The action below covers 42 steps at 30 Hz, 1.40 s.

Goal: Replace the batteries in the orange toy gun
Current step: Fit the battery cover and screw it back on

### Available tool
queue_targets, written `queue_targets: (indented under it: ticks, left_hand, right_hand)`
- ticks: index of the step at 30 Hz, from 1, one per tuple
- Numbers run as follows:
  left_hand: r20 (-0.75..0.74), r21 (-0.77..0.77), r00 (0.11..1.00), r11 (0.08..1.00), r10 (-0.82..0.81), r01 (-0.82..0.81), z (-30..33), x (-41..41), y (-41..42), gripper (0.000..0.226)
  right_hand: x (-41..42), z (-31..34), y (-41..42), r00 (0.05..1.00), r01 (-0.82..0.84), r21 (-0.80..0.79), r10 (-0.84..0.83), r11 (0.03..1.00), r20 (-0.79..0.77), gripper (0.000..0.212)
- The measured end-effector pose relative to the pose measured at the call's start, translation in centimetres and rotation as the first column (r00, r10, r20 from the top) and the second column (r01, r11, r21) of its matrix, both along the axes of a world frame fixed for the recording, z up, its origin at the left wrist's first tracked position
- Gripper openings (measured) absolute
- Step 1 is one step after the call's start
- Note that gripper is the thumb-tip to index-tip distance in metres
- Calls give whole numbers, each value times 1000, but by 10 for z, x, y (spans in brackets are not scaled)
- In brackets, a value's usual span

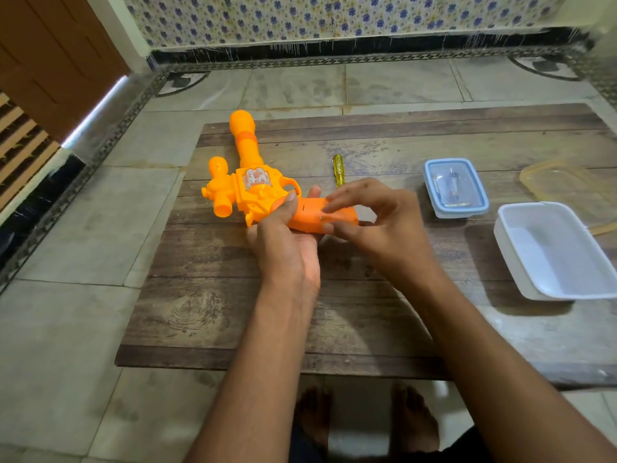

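Observation:
The orange toy gun (248, 182) lies on the wooden board (233, 295), barrel pointing away, its handle toward me. My left hand (287, 242) grips the handle from below, thumb pressed on its upper side. My right hand (377, 218) touches the handle's flat side with its fingertips, where a small screw (321, 218) shows in the battery cover. A yellow-handled screwdriver (338, 168) lies on the board just beyond my hands, partly hidden by my right fingers.
A small clear box with a blue-rimmed lid (454, 187) holding small items stands to the right. An open white container (554, 252) sits nearer the right edge, a translucent lid (564, 182) behind it. The board rests on a tiled floor; my feet show below it.

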<state>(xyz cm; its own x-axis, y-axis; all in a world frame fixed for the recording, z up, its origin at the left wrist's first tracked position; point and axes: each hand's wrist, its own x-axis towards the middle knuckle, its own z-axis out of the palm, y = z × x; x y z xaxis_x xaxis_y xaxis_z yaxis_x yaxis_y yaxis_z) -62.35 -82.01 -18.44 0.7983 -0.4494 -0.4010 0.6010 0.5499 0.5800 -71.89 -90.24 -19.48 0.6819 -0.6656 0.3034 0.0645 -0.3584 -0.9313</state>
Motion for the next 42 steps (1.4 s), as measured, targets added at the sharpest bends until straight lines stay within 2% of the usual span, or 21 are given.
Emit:
queue_targets:
  ticks: [3,5,7,9,12,15,19,23,26,28,29,31,33,35,37,40,42]
  left_hand:
    - [11,-8,1000,1000,1,-1,1,1,1,46]
    - [22,-8,1000,1000,4,-4,1,0,2,46]
    - [24,-15,1000,1000,6,-6,1,-1,2,46]
    - [29,-25,999,999,23,-22,2,-2,3,46]
    - [58,-21,998,999,39,-38,5,-4,3,46]
    - [63,-21,997,999,39,-37,6,-1,5,45]
    - [65,-38,998,999,18,-16,3,2,6,49]
    - [51,-36,999,999,3,-1,0,5,5,50]
    - [19,-38,1000,999,4,-3,-3,9,6,50]
    - [3,-41,1000,999,7,-7,-5,12,6,51]
    - [-3,-36,1000,999,8,-8,-6,13,7,51]
    - [-7,-36,1000,999,9,-9,-7,16,8,51]
    - [-18,-46,1000,999,16,-16,-8,18,10,51]
    - [-28,-49,999,999,23,-24,-8,19,11,51]
    - [-26,-41,999,998,35,-36,-9,19,11,52]
    - [-18,-25,998,998,53,-53,-12,21,11,53]
    - [-19,-19,998,998,52,-52,-13,21,12,53]
  right_hand:
    - [0,-7,-1,999,-3,-213,10,977,32,17]
    - [1,-9,-3,999,12,-371,7,928,50,12]
    - [0,-8,-5,1000,5,-545,10,839,24,5]
    - [0,-5,-6,998,-53,-706,19,706,-56,9]
    - [2,0,-4,988,-131,-807,12,576,-152,15]
    - [5,-4,-6,994,-93,-812,11,576,-106,12]
    - [4,-12,-6,999,34,-681,-20,731,28,7]
    - [1,-10,-2,997,70,-550,-39,832,67,12]
    - [1,-8,0,988,149,-288,-130,946,86,13]
    - [3,-9,-6,968,249,-154,-239,956,84,14]
    - [4,-12,-11,953,302,-166,-297,939,58,13]
    - [6,-19,-22,929,347,-290,-369,892,-22,16]
    - [9,-27,-30,926,294,-401,-362,867,-104,30]
    - [17,-34,-33,931,215,-446,-321,869,-176,35]
    - [26,-39,-34,915,132,-477,-292,869,-279,35]
    - [36,-42,-33,841,-7,-513,-272,858,-467,27]
    - [39,-39,-35,815,-4,-535,-307,845,-491,20]
